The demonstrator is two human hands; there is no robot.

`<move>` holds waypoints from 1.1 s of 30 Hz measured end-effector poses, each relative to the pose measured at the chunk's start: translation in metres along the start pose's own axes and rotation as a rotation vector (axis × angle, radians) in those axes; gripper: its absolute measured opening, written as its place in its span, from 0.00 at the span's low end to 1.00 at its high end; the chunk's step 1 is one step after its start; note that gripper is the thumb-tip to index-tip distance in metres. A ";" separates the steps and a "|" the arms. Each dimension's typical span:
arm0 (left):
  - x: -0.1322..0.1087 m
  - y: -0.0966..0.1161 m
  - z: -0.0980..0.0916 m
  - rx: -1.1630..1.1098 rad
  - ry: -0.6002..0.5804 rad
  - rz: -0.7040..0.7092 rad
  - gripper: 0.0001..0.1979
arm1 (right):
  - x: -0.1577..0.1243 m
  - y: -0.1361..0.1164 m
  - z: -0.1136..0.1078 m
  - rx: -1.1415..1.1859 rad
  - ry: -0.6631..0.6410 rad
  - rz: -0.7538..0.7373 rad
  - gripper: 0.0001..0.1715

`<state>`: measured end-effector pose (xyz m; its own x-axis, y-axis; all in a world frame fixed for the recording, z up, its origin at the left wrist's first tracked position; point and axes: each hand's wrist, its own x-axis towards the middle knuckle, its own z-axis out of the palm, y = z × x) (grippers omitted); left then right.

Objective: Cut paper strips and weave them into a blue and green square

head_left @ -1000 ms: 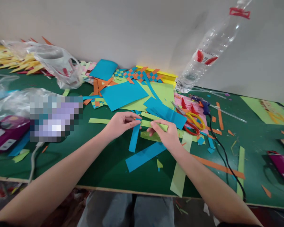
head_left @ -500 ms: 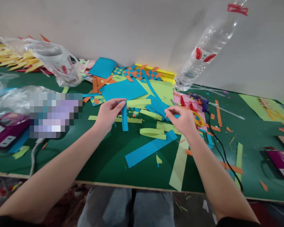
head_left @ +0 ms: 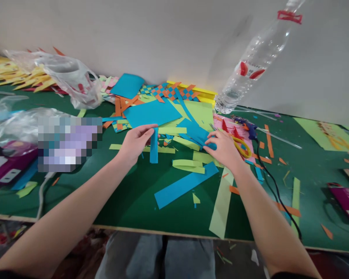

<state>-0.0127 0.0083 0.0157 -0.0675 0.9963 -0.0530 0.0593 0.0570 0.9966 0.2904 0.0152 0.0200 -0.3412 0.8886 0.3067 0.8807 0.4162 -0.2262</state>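
My left hand pinches a blue paper strip between thumb and fingers, and the strip hangs straight down. A light green strip reaches out sideways from beside those fingertips; whether it is joined to the blue one I cannot tell. At the pile of blue paper strips, my right hand has its thumb and forefinger apart, with blue paper showing between them. Below lie a folded green strip loop and a wide blue strip. Yellow-handled scissors lie partly behind my right hand.
A large plastic bottle stands tilted at the back. To the right are a glue gun and its black cord. Plastic bags, a blurred-out device and a purple box sit left. Paper scraps litter the green table.
My right hand's thumb and forefinger have spread and come lower, onto the blue strips. My left hand keeps the blue strip, nearly unmoved. The whole view has shifted slightly.
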 end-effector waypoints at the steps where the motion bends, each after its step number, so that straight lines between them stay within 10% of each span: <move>1: -0.001 0.001 0.001 0.019 -0.005 0.016 0.17 | 0.001 -0.001 0.000 0.018 0.064 0.000 0.07; 9: -0.010 0.012 0.004 0.200 -0.007 0.185 0.14 | 0.003 -0.021 -0.007 0.707 0.556 0.207 0.11; 20: -0.002 0.007 0.000 -0.187 -0.030 -0.068 0.12 | 0.006 -0.033 -0.012 1.327 0.532 0.408 0.09; 33: -0.002 0.006 -0.002 -0.258 -0.074 -0.143 0.11 | 0.001 -0.045 -0.013 1.202 0.309 0.325 0.17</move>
<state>-0.0137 0.0064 0.0216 0.0167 0.9819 -0.1888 -0.2011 0.1883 0.9613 0.2551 -0.0050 0.0428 0.0648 0.9674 0.2448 0.0053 0.2449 -0.9695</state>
